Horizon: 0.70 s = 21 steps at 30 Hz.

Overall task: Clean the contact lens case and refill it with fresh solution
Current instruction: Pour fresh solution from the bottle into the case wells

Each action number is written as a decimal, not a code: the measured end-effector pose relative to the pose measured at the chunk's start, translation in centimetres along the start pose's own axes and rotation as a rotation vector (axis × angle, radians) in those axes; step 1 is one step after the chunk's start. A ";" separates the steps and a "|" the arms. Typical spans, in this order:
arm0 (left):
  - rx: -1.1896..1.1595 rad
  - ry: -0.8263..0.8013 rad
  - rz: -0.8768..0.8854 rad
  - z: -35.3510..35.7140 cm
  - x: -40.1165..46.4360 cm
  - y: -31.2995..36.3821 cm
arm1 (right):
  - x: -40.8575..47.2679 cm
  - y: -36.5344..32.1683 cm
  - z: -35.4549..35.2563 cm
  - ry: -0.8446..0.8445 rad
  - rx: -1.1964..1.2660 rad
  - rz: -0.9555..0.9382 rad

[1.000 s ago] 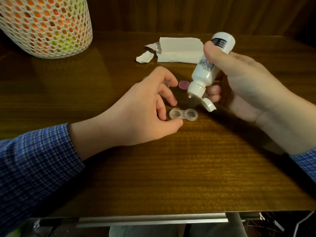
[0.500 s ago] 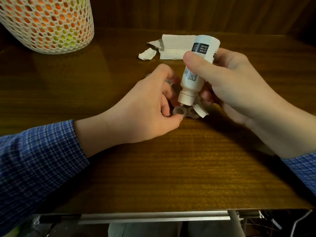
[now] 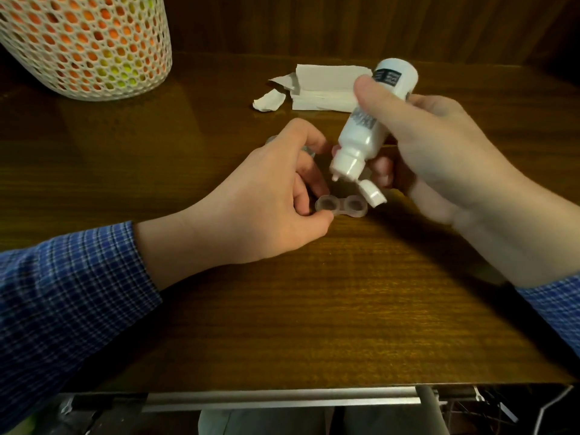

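Nozzle of bottle (image 3: 364, 133), gripped in my right hand (image 3: 439, 158), sits at twelve o'clock above lens case (image 3: 340, 208), pinched by my left hand (image 3: 266, 202).

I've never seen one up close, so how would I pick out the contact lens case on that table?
Start at the wooden table and find the two hands near its middle. Between them, under the tipped white bottle that the right hand holds, the left hand pinches the contact lens case. It is the only clear plastic piece, two small round open cups joined side by side, lying flat on the wood.
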<state>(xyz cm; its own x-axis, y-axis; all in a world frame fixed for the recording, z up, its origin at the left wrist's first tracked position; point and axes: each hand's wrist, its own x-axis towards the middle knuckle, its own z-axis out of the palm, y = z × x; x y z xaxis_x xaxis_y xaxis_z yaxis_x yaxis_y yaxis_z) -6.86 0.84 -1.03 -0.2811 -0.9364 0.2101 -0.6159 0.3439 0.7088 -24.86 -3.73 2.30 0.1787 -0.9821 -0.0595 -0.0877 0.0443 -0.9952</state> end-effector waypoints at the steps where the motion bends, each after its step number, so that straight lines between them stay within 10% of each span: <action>1: 0.007 -0.004 0.007 0.0 0.0 0.0 | 0.2 -0.2 -0.3 0.030 0.083 0.067; 11: 0.031 0.248 0.104 -0.2 -0.3 1.1 | 1.0 -0.3 -2.3 -0.147 0.790 0.415; 21: -0.251 0.510 0.141 0.2 1.1 2.0 | 0.3 -0.1 -2.0 -0.277 0.980 0.466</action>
<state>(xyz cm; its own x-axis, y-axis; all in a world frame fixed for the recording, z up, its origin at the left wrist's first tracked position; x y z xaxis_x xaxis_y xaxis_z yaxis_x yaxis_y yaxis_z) -8.51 0.46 0.52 0.0808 -0.8192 0.5677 -0.3876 0.4990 0.7751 -26.73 -4.35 2.57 0.5522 -0.7628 -0.3364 0.5847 0.6420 -0.4959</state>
